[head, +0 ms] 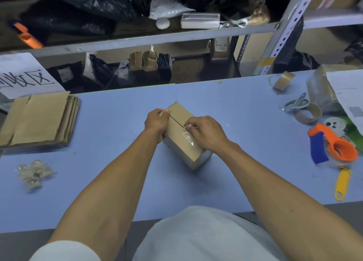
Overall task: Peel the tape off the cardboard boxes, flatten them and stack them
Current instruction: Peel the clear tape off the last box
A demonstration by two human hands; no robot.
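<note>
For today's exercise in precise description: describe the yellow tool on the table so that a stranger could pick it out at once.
Start at the blue table and go to its right end, where the orange and blue tape dispenser lies. Just nearer the person than it lies the yellow tool, long and slim. It is the only yellow thing there.

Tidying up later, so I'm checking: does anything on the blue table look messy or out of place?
A crumpled wad of peeled clear tape lies loose near the table's left front, below the stack of flattened cardboard. Otherwise nothing looks spilled or damaged.
</note>
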